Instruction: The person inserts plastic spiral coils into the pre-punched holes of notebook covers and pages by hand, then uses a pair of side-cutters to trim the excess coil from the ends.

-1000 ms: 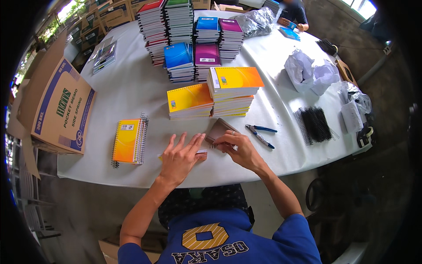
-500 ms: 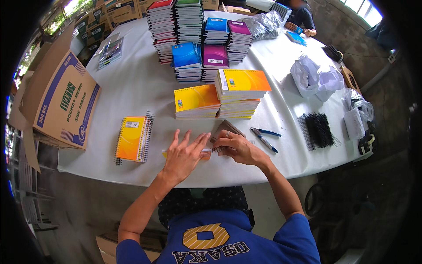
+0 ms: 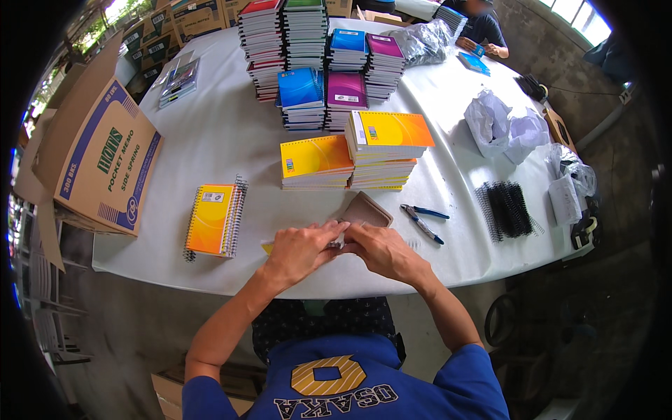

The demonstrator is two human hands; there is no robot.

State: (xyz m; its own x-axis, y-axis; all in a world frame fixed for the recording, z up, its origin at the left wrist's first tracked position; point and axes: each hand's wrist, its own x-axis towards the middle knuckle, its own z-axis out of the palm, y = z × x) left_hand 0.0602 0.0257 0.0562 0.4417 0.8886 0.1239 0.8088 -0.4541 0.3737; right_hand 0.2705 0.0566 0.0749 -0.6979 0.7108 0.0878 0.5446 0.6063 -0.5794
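My left hand (image 3: 302,253) is closed on a small yellow notebook (image 3: 267,247), mostly hidden under it; only a corner shows. Fingertip to fingertip with it, my right hand (image 3: 386,253) pinches a wire spiral coil at the notebook's edge, largely covered by the fingers. Just beyond the hands lies a flat brown block (image 3: 368,209). Blue-handled pliers (image 3: 425,222) rest on the table to its right. Left of my hands is a pile of spiral-bound yellow-orange notebooks (image 3: 211,218). Farther back stand stacks of yellow notebooks (image 3: 388,130) with punched edges.
On the white table (image 3: 301,210), a heap of black spiral coils (image 3: 509,210) lies at the right, with plastic bags (image 3: 488,122) behind. Tall stacks of coloured notebooks (image 3: 304,49) rise at the back. An open cardboard box (image 3: 105,157) stands left. A person (image 3: 483,31) sits far right holding a blue notebook.
My left hand has shifted right and its spread fingers have drawn in. Both hands' fingertips now meet over the coil and the notebook's edge.
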